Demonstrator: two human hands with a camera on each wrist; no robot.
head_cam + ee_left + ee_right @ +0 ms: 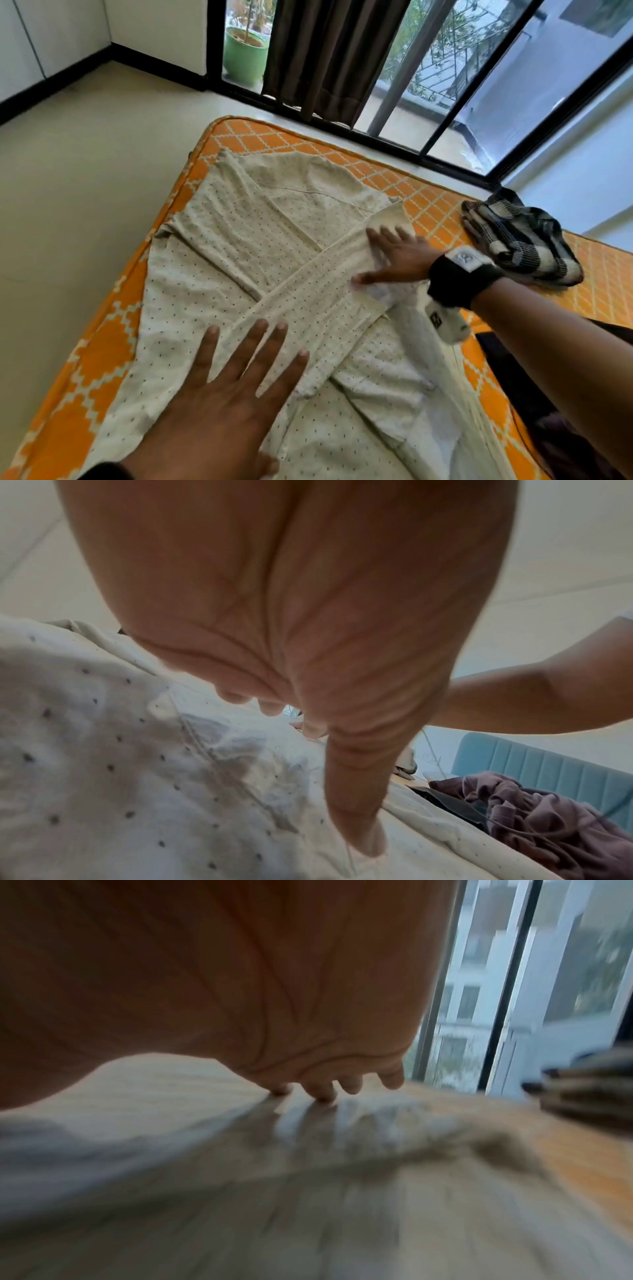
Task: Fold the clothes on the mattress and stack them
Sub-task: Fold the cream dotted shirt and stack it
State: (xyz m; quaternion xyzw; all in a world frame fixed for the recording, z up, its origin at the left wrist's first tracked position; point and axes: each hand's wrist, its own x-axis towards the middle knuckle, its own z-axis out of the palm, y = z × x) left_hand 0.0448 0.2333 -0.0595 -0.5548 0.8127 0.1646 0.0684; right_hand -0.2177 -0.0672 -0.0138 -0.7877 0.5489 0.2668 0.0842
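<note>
Head view: your left hand [219, 383] and right hand [394, 257], fingers [260, 339] spread flat, press the cream dotted cotton garment [239, 240] to flatten its folded sleeve.

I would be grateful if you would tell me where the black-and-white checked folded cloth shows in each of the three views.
Head: the black-and-white checked folded cloth lies at the right, on the orange patterned mattress, beyond the right hand.
Left wrist: not in it.
Right wrist: a blurred dark striped shape at the right edge, likely it.
Shared landmark: the cream dotted garment.
</note>
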